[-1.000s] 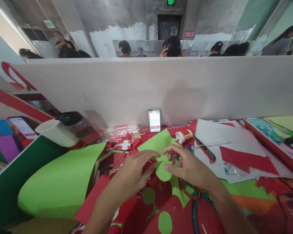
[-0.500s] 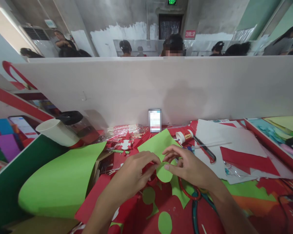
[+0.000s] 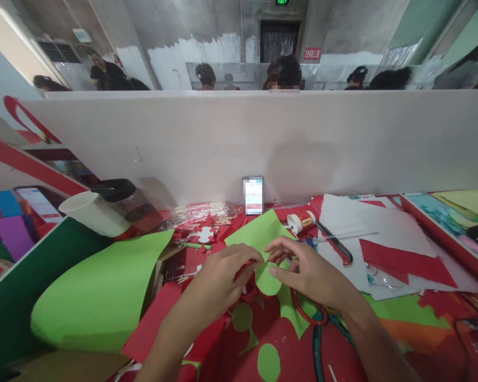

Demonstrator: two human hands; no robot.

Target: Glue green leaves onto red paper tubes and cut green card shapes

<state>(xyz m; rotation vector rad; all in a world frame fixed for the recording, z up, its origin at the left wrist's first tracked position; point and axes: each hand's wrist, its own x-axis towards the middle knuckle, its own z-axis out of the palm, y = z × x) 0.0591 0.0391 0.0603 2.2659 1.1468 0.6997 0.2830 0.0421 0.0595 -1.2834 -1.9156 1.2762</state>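
Note:
A light green paper oval (image 3: 268, 284) is held between my two hands, above the red table. My left hand (image 3: 225, 271) pinches its upper left edge with thumb and fingertips. From the other side, my right hand (image 3: 304, 270) has its thumb on the oval and its fingers curled around the upper right edge. Two more green paper ovals, one at the front (image 3: 269, 362) and one darker in shadow (image 3: 242, 317), lie below. Behind my hands is a larger green paper sheet (image 3: 258, 232). A red loop handle (image 3: 302, 314) and a teal-handled tool (image 3: 318, 350) are by my right wrist.
A rolled green sheet (image 3: 99, 297), a tilted white cup (image 3: 91, 212) and a dark-lidded jar (image 3: 131, 207) stand left. A phone (image 3: 253, 196) leans on the white partition (image 3: 207, 143). A utility knife (image 3: 336, 245) and white papers (image 3: 382, 228) lie right. People sit beyond the partition.
Both hands stay almost in place on the green paper oval, with only slight finger movement. The camera view has shifted very slightly.

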